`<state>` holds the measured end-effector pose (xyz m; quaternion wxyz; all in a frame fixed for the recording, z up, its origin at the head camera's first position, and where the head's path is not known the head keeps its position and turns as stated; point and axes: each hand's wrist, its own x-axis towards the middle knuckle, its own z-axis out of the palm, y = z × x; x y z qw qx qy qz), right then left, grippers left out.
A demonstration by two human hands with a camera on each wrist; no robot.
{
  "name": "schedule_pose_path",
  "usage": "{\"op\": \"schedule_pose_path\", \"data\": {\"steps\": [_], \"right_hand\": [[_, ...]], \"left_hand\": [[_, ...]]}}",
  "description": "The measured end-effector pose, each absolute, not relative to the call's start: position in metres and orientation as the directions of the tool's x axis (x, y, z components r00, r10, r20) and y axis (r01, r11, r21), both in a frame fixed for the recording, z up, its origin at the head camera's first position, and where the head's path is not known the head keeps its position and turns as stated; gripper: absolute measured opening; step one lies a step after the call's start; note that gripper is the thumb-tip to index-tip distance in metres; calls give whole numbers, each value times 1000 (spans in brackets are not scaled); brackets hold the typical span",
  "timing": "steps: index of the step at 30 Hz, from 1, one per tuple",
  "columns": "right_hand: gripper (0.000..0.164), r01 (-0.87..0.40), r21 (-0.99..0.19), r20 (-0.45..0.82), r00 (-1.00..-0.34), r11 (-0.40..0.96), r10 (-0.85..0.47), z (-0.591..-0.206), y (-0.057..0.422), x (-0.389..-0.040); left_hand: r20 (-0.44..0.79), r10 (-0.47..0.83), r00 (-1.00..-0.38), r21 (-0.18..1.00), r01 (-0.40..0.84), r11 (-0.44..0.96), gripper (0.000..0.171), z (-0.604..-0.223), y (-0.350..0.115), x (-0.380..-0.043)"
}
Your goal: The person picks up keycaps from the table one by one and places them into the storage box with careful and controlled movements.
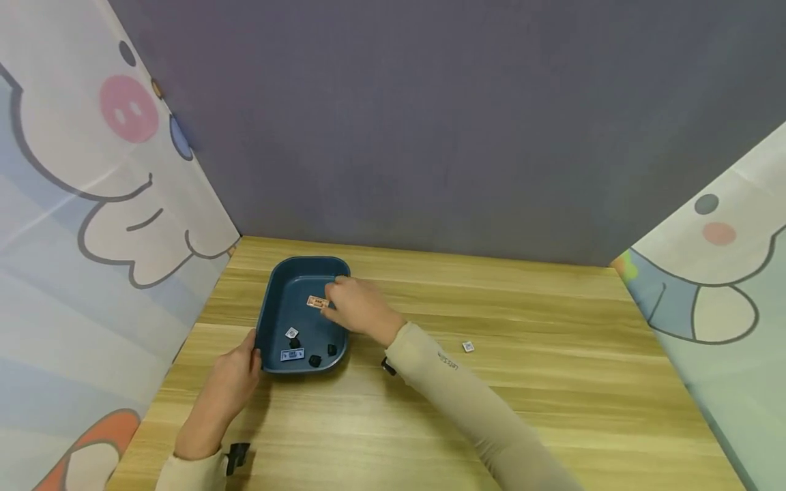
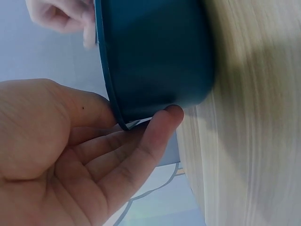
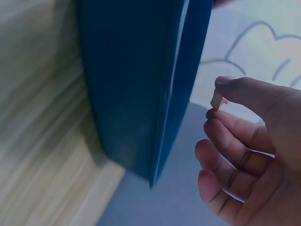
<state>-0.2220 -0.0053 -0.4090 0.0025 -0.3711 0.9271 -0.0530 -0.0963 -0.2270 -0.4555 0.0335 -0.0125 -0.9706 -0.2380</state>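
My right hand [image 1: 361, 308] is up above the blue tray [image 1: 314, 327], pinching a little orange card [image 1: 317, 301]. My thumb and pointer finger are close together on it, with just that thin card between them. My other fingers are bent and have nothing in them.

The card sticks out to the left of my fingertips, over the tray's floor. Its long way goes side to side, with the left end a bit farther from me. The tray's long way goes away from me, so the card lies across it. The side picture shows the card higher than the tray's edge and not touching it.

My left hand [image 1: 230, 380] pinches the tray's edge at the near left corner. My right hand is the one nearer the card.

Closer to me in the tray are a pale blue card [image 1: 292, 354], a white square [image 1: 291, 333] and some black bits [image 1: 314, 361]. Another white square [image 1: 469, 347] sits on the table [image 1: 442, 416], well to the right of the tray, past my sleeve [image 1: 467, 395].
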Motion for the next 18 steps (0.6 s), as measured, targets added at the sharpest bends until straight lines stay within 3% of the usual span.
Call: {"op": "schedule_pose_path", "data": {"steps": [6,18], "right_hand": [[23,-722,-108,13,-688,683,-725,-419,-36,-219],[27,-730,-44,66,-684,683,-727,-434,-41,-218]], "left_hand": [[98,14,-995,447,57,893,42,-456,-229,-95],[109,18,-994,461,66,885,43,-459,-231,-97]]}}
